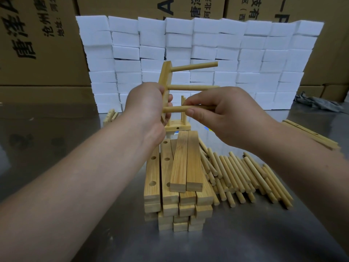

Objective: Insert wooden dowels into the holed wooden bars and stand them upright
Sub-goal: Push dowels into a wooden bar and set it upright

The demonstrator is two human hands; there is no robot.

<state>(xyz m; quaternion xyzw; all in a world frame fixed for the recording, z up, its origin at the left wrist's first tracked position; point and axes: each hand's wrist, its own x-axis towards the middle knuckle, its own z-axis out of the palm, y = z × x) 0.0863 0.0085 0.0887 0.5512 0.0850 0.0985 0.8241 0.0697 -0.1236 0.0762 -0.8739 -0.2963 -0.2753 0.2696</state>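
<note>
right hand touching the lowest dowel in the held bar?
Touching. The head view shows the right hand pinching the lowest dowel, thumb under and fingertips over it, no gap visible. The left hand grips the holed bar.

Both forearms are bare, left hand (149,106) and right hand (222,114) ungloved.
</note>
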